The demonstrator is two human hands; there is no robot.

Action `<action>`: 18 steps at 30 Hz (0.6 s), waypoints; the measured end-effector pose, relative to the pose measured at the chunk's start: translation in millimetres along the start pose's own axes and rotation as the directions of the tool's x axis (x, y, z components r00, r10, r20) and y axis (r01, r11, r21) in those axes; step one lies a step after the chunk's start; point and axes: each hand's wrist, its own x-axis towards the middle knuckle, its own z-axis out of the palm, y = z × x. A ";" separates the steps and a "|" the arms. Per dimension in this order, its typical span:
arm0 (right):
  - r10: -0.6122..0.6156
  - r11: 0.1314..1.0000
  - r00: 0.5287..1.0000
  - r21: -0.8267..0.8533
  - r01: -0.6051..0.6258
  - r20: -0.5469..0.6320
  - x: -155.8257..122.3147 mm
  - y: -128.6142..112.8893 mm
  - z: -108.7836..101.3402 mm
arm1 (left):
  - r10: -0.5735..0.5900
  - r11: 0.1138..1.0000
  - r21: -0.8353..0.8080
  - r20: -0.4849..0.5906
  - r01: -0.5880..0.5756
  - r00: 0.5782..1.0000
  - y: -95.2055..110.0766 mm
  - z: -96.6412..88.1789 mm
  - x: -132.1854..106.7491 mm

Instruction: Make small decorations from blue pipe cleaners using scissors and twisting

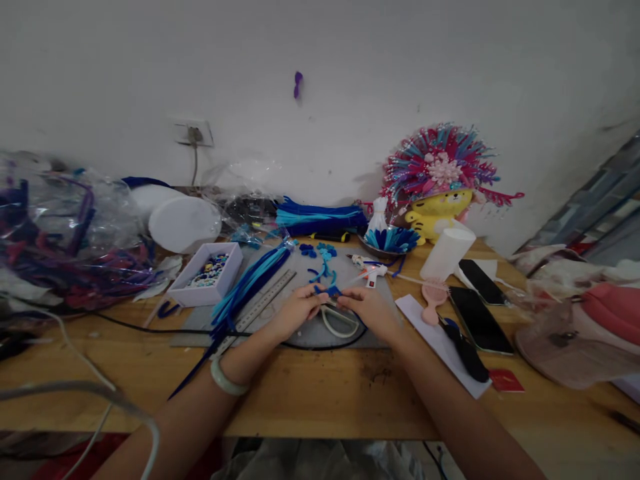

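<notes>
Both hands meet over a grey cutting mat [300, 267] on a wooden table. My left hand [296, 311] and my right hand [367, 308] each pinch an end of a small dark blue pipe-cleaner piece [330, 291] held between them. Just below it lie white-handled scissors [340, 321] on the mat. A bundle of blue and light blue pipe cleaners [245, 287] and a metal ruler [260, 308] lie left of my left hand. Small blue shaped pieces [320, 257] rest further back on the mat.
A white box of beads [206, 273] stands at the left, a glue gun [370, 270] behind my right hand. A pink comb [433, 300], two phones [480, 320], a white cup [447, 253] and a plush toy with a decorated headdress [440, 180] are at the right. Plastic bags [65, 227] crowd the left.
</notes>
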 end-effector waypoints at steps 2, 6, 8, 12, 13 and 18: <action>-0.069 0.993 0.993 -0.101 0.060 -0.095 1.1 0.9 -3.3 | -0.023 0.992 -0.122 0.061 0.031 0.998 0.4 -1.9 -0.8; -0.065 0.991 0.991 -0.120 0.051 -0.117 -0.9 -2.5 -6.0 | -0.130 0.908 -0.347 0.305 0.237 0.944 0.0 -6.0 -2.4; -0.008 0.999 0.996 -0.048 0.004 -0.093 -2.9 -5.7 -4.4 | -0.162 0.860 -0.391 0.401 0.328 0.902 -0.4 -8.3 -2.0; 0.012 0.959 0.999 0.284 0.004 -0.053 -5.6 -7.9 1.6 | -0.193 0.819 -0.398 0.489 0.414 0.851 -1.4 -11.0 -0.2; 0.016 0.923 0.999 0.384 -0.004 -0.028 -5.9 -7.4 3.1 | -0.195 0.818 -0.393 0.497 0.420 0.846 -1.6 -10.9 0.0; 0.053 0.734 0.996 0.674 -0.084 0.066 -6.0 -2.8 10.8 | -0.193 0.852 -0.353 0.473 0.386 0.860 -2.0 -8.2 -0.3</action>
